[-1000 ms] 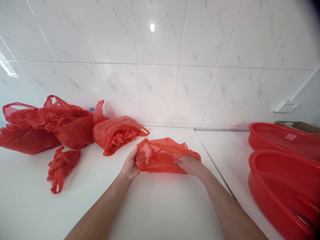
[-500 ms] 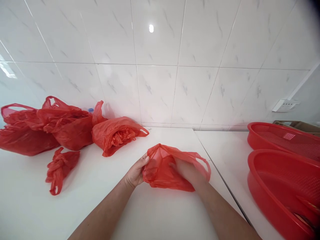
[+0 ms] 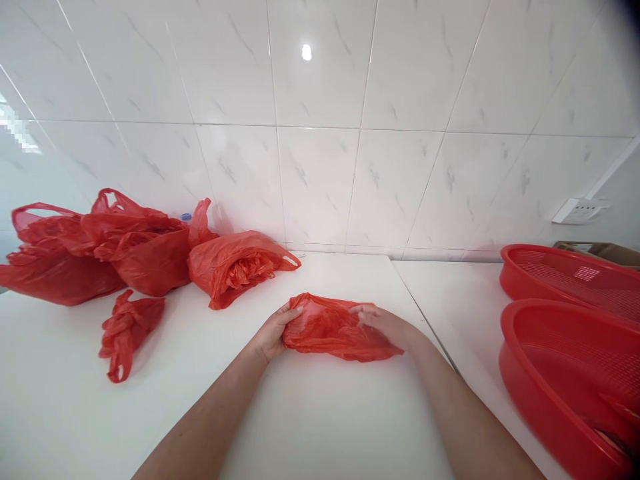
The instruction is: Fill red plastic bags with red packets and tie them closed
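Observation:
A thin red plastic bag [image 3: 325, 337] lies on the white tabletop in front of me, crumpled and flattened. My left hand [image 3: 277, 330] is closed on its left end, thumb on top and the other fingers mostly hidden underneath. At the right end, my right hand [image 3: 383, 325] rests over the bag with its fingers stretched out and slightly apart, fingertips touching the plastic. Further left lies a small knotted red bag [image 3: 131, 333]. Behind it, a rolled-up red bag [image 3: 240, 263] has more crumpled plastic showing in its mouth.
Two full red bags [image 3: 150, 260] stand at the back left, with a blue cap [image 3: 186, 217] behind them. On the right, two red plastic baskets [image 3: 520, 360] sit beyond a seam between tabletops. A tiled wall [image 3: 320, 180] with a socket [image 3: 580, 211] rises behind.
My right hand has come out of the bag's opening and now lies on its right end. The handle loop there no longer shows, and the bag looks flatter. My left hand keeps its hold.

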The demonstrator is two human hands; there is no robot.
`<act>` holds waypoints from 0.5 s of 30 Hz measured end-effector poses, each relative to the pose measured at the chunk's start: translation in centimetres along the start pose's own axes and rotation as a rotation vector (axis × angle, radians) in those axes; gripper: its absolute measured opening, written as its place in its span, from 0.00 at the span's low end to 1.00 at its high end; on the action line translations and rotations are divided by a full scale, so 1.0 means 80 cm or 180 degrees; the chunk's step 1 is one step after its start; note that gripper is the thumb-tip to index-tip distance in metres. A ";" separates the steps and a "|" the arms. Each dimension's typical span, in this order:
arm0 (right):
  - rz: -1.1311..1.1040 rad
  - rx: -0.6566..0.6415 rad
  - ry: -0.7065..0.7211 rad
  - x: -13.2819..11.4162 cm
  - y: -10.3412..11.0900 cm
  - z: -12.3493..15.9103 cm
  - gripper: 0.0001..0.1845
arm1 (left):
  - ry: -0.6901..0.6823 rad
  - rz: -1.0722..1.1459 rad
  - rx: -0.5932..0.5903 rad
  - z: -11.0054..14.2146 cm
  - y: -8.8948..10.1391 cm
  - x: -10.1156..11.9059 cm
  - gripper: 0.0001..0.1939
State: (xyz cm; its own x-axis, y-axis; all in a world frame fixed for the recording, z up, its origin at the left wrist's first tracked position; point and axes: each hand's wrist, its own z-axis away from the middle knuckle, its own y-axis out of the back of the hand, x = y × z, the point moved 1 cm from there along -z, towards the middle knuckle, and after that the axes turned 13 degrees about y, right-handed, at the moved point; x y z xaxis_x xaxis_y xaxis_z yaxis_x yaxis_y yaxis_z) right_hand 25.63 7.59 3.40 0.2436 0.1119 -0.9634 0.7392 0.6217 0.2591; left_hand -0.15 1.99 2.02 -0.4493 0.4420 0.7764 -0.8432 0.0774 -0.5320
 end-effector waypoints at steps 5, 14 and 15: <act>-0.1204 0.0391 0.0025 0.025 0.017 -0.005 0.32 | 0.0112 -0.0337 -0.0036 0.002 -0.005 -0.001 0.20; -0.0172 0.0450 0.0362 0.017 0.010 -0.006 0.24 | -0.2996 -0.3030 0.2786 0.009 -0.018 -0.001 0.17; 0.0173 0.0522 0.0336 0.017 0.007 -0.009 0.22 | -0.3564 -0.3591 0.2614 0.011 -0.026 -0.006 0.15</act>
State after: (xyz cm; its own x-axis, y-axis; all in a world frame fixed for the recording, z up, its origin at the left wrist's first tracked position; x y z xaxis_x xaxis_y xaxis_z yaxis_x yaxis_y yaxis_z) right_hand 25.96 8.62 2.16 0.2250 0.2280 -0.9473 0.8213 0.4788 0.3103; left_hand 1.57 0.81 3.08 0.7194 -0.2885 0.6319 -0.6129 -0.6917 0.3820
